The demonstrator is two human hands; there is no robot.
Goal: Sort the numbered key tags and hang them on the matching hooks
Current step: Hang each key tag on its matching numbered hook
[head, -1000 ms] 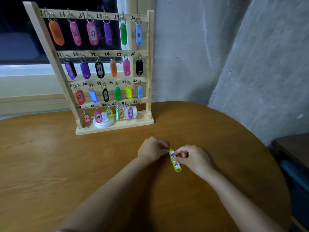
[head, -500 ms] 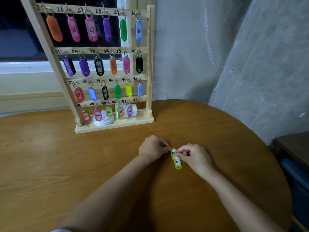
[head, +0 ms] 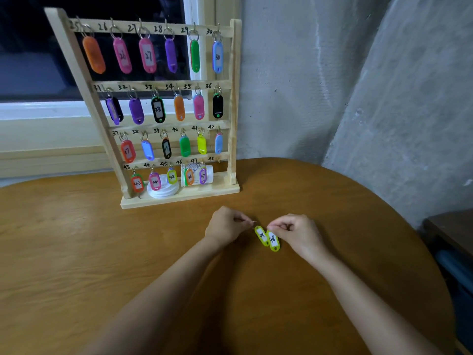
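Both forearms reach in from below, hands close together, knuckles up. The left hand (head: pixel 225 225) pinches the left yellow tag (head: pixel 261 235) by its ring; the right hand (head: pixel 298 233), fingers curled, pinches the right yellow tag (head: pixel 273 240).

Round wood table (head: pixel 76 252) w/ a tag rack (head: pixel 179 198) standing nr the far edge; white lids (head: pixel 163 192) & a cup (head: pixel 208 174) at its foot.

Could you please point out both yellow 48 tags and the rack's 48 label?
Left yellow 48 tag (head: pixel 261 235): head view, its white label.
Right yellow 48 tag (head: pixel 272 239): head view, its white label.
Rack's 48 label (head: pixel 211 158): head view, the handwritten digits.
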